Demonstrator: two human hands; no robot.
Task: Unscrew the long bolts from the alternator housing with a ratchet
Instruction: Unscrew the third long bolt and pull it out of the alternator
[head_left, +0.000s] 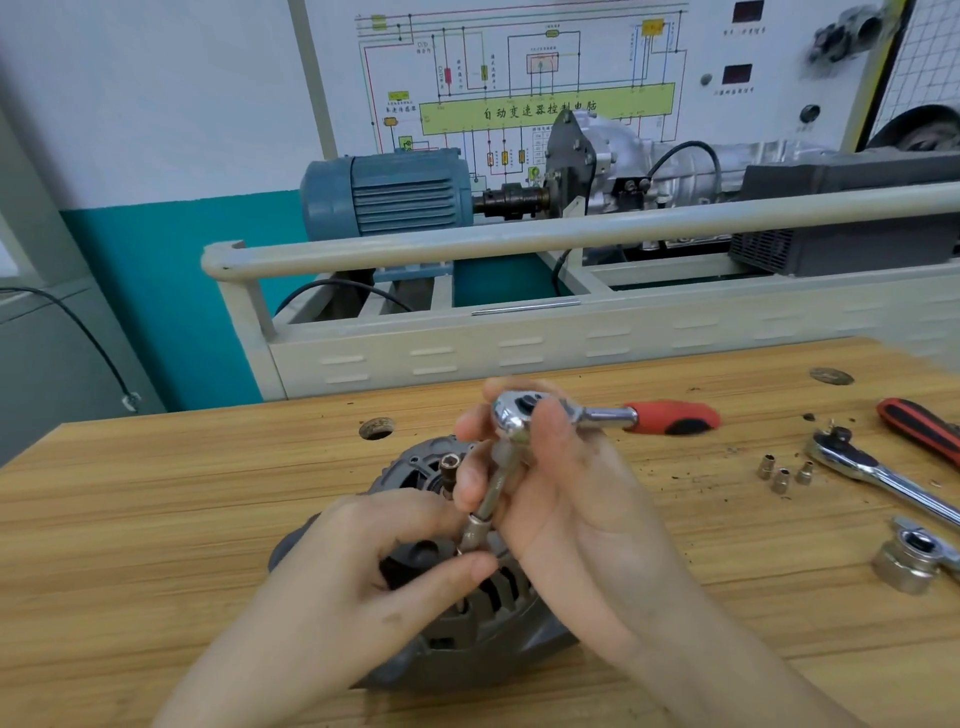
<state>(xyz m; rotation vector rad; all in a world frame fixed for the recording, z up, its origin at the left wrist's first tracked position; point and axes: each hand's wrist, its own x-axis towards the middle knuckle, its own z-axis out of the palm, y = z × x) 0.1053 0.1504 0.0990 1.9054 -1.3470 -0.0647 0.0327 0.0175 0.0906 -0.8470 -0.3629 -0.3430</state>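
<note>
From the head camera, you look down at a wooden workbench. The grey alternator housing lies at its near centre, under your hands. Your right hand curls round the chrome head of the ratchet; its red handle points right. An extension bar slants down from the head to the housing. Your left hand pinches the bar's lower end with thumb and fingertips. Three small sockets and a second ratchet lie to the right.
</note>
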